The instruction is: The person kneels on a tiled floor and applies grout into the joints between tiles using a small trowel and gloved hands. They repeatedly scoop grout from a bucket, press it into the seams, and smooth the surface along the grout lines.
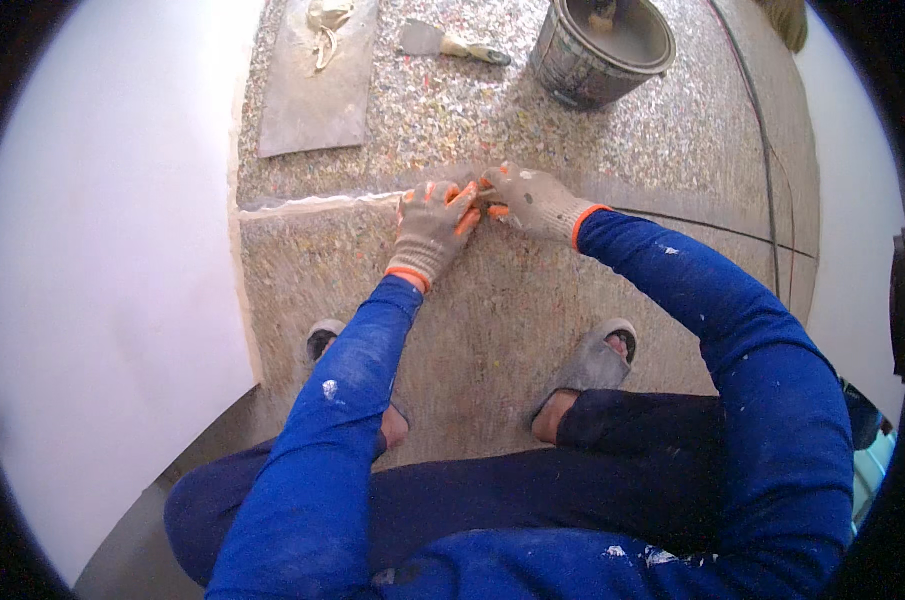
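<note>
Both my hands wear greyish work gloves with orange on the fingers and cuffs. They meet over a seam in the speckled floor sheeting (493, 310). My left hand (433, 232) rests there with its fingers bent and drawn together. Close beside it, my right hand (543, 200) pinches at the same spot. Something thin may lie between the fingertips, but it is too small and too covered to name. From the left wall up to my left hand, a pale strip (323, 203) lies along the seam. Right of my hands, the seam shows as a dark line (713, 228).
A flat grey board (313, 115) with pale lumps lies at the far left. Beside it rests a putty knife (458, 46). A stained bucket (573, 68) stands beyond my hands. A dark cable (758, 110) crosses the right side. White walls (103, 200) flank both sides.
</note>
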A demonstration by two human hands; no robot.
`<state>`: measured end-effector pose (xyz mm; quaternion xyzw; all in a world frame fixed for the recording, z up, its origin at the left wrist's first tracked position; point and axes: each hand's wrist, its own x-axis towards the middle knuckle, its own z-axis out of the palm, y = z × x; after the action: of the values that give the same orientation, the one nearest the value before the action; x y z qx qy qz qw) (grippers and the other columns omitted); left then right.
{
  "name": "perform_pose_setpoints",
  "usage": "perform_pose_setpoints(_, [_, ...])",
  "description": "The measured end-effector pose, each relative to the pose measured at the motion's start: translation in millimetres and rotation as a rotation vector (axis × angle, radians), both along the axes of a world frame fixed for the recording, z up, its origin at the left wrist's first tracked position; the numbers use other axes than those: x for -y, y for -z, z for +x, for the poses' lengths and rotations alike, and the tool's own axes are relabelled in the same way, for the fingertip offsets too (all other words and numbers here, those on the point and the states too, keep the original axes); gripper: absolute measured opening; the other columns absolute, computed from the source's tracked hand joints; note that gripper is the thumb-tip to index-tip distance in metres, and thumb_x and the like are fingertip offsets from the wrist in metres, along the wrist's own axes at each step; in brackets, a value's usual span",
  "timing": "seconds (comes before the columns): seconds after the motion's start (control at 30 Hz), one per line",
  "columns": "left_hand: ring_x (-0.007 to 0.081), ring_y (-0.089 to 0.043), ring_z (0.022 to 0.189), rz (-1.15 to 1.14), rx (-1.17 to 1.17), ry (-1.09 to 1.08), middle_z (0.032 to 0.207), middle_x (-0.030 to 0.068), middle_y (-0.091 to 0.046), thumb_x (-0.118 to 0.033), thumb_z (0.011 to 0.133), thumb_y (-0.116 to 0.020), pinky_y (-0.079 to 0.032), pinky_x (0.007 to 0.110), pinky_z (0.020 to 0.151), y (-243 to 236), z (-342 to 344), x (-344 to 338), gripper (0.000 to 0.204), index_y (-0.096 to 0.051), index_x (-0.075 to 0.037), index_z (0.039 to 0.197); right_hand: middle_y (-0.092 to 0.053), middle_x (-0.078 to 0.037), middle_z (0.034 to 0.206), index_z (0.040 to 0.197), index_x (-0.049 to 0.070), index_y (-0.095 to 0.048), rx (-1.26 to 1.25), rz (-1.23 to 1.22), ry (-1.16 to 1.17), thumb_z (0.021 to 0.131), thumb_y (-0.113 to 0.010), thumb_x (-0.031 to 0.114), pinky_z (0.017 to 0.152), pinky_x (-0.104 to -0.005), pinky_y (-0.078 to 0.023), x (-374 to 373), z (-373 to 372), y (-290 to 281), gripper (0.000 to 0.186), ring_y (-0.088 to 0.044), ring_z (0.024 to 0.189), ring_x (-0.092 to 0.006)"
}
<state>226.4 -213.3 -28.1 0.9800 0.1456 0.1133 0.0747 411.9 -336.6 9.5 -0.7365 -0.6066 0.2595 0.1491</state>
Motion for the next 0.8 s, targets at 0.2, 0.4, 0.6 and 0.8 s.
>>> perform_pose_setpoints(0.2, [0.0251,-0.061,0.104,-0.095,-0.228,-0.077,0.111,-0.001,-0.068,-0.04,0.091,-0.069,-0.045,0.05,0.087,5,13,11,0.036,-0.068,-0.028,0.126,-0.065,-0.02,0.116,0.122,0.008,-0.062,0.009,-0.071,-0.053,0.094,-0.063,0.018,0.087,-0.0487,-0.054,5,6,0,0.029,-0.067,0.105,-0.0389])
perform_pose_setpoints(0.4, [0.0253,-0.062,0.103,0.041,-0.076,-0.07,0.111,-0.0024,-0.069,-0.038,0.092,-0.069,-0.045,0.05,0.086,14,-4,0,0.034,-0.069,-0.027,0.124,-0.065,-0.02,0.114,0.124,0.01,-0.062,-0.029,-0.049,0.009,0.094,-0.062,0.017,0.085,-0.0474,-0.054,15,29,2,0.03,-0.067,0.104,-0.0382])
perform_pose_setpoints(0.6, [0.0261,-0.062,0.102,-0.073,-0.141,-0.025,0.107,-0.002,-0.068,-0.037,0.091,-0.07,-0.046,0.049,0.082,14,5,1,0.031,-0.07,-0.026,0.121,-0.066,-0.018,0.112,0.12,0.013,-0.065,0.044,-0.147,-0.021,0.095,-0.062,0.019,0.08,-0.0478,-0.055,10,22,10,0.027,-0.068,0.1,-0.0378])
perform_pose_setpoints(0.8, [0.0262,-0.062,0.097,-0.045,0.083,-0.058,0.102,-0.0029,-0.067,-0.035,0.091,-0.07,-0.045,0.048,0.078,7,8,3,0.027,-0.071,-0.026,0.116,-0.066,-0.014,0.105,0.112,0.015,-0.068,0.143,-0.03,-0.113,0.094,-0.061,0.02,0.077,-0.0482,-0.056,20,22,2,0.02,-0.069,0.096,-0.0358])
